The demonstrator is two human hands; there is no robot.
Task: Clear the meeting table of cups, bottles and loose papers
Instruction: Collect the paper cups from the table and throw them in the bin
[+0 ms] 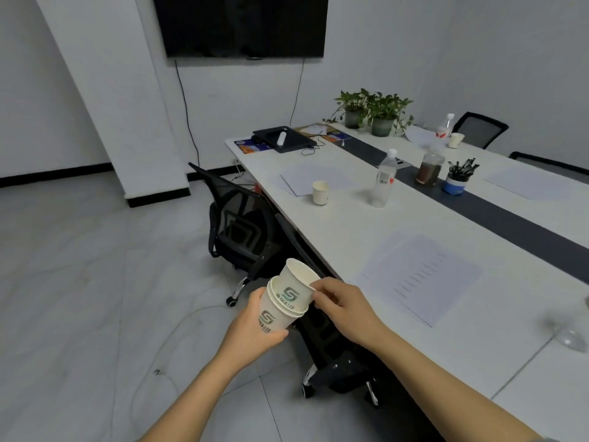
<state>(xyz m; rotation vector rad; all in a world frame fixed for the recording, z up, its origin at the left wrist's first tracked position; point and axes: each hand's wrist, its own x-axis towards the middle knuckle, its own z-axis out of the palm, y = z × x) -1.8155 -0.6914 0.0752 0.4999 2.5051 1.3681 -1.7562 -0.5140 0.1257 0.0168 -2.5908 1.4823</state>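
My left hand (251, 330) grips a white paper cup (271, 320) with a green logo, off the table's near edge. A second paper cup (294, 287) is nested partly into it, and my right hand (342, 306) pinches that cup's rim. On the white meeting table (350, 231) stand another paper cup (320, 193), a clear plastic bottle (384, 180), a far bottle (446, 126) and a far cup (455, 140). Loose papers (420, 275) lie near me, further sheets (306, 178) sit behind the cup, and more paper (529, 181) lies at the right.
Black office chairs (242, 234) are tucked along the table's near side. A jar (428, 169), a pen holder (455, 181), two potted plants (373, 111), a laptop (283, 138) and a clear object (573, 338) sit on the table. A cable lies on the floor (95, 282).
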